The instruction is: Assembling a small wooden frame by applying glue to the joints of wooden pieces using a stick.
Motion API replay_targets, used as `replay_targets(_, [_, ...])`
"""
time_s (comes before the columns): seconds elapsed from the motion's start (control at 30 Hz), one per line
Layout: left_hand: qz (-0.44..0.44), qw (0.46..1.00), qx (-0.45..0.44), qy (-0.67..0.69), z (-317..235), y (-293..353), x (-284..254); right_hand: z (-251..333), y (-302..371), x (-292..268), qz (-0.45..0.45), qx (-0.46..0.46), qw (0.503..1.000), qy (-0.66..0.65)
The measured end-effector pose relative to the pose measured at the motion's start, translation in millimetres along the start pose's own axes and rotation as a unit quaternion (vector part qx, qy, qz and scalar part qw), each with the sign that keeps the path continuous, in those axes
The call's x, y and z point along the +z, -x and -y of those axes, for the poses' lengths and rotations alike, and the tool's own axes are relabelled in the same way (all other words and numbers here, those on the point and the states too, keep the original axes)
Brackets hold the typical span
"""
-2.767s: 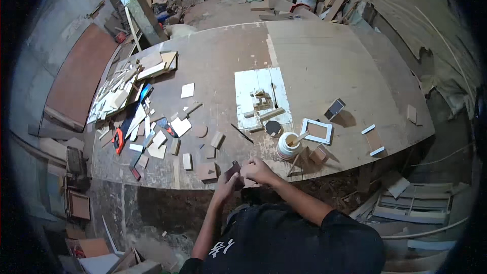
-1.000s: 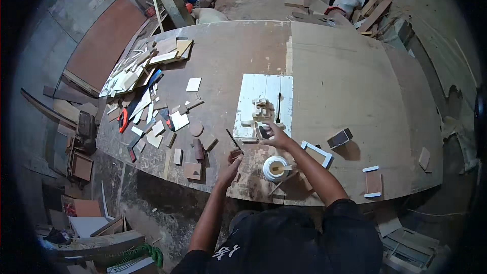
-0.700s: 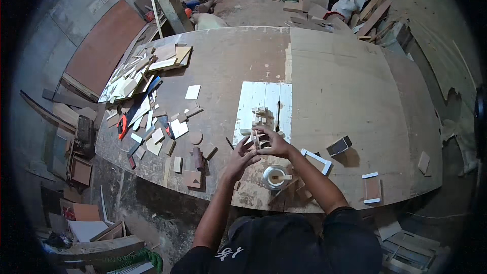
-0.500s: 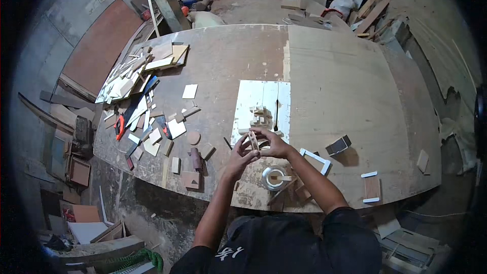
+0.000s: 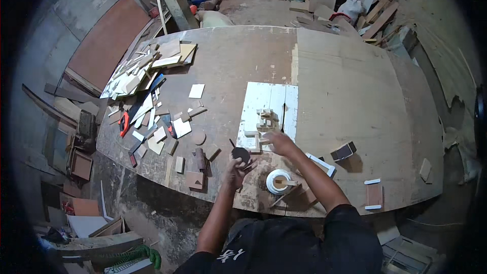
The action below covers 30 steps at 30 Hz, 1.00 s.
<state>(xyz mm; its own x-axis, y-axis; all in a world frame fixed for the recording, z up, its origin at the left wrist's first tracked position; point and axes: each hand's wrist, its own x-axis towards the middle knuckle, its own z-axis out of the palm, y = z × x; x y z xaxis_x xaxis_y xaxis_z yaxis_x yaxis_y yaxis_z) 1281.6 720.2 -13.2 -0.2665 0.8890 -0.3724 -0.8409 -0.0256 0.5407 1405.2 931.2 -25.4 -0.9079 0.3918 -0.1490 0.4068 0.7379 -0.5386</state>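
Observation:
My left hand (image 5: pixel 234 173) holds up a dark round disc (image 5: pixel 241 155) just off the near edge of a white board (image 5: pixel 255 96). Its fingers are closed about the disc's lower side. Over the board's near right part, my right hand (image 5: pixel 282 144) points left with its fingers drawn together. Its fingertips are at the right side of a small pale wooden frame (image 5: pixel 247 135); what they pinch is too small to make out. Just beyond lie several small wooden blocks (image 5: pixel 265 116). A white round tub (image 5: pixel 277 181) with a wooden stick in it stands below my right forearm.
Wood offcuts (image 5: pixel 127 82) and an orange-handled saw (image 5: pixel 124 123) cover the left of the large table (image 5: pixel 345 86). A brown cylinder (image 5: pixel 201 158) stands nearer. To the right are a white-edged frame (image 5: pixel 322 164), a dark-faced block (image 5: pixel 344 151) and a white-ended wooden piece (image 5: pixel 373 194).
My hands were together around a small piece and have parted. The left has come nearer me, with the dark disc now showing; the right has moved right, onto the board.

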Motion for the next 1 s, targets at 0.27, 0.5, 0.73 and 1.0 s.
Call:
replay_targets(0.27, [-0.093, 0.994, 0.055, -0.005, 12.8, 30.8, -30.6, -7.1, 9.7, 19.5, -0.063, 0.006, 0.990, 0.123])
replay_targets(0.5, [-0.194, 0.979, 0.054, -0.024, 18.6, 47.1, -49.0, -19.6, -23.6, 28.6, -0.046, 0.073, 0.980, -0.177])
replay_targets(0.73, [-0.208, 0.974, 0.083, -0.032, -2.7, 59.0, -28.7, 13.7, -9.1, -39.8, -0.089, -0.062, 0.929, -0.354])
replay_targets(1.0, [-0.240, 0.968, 0.066, -0.040, -0.7, 47.9, -31.2, 8.9, 20.8, -48.9, -0.115, 0.031, 0.963, -0.243])
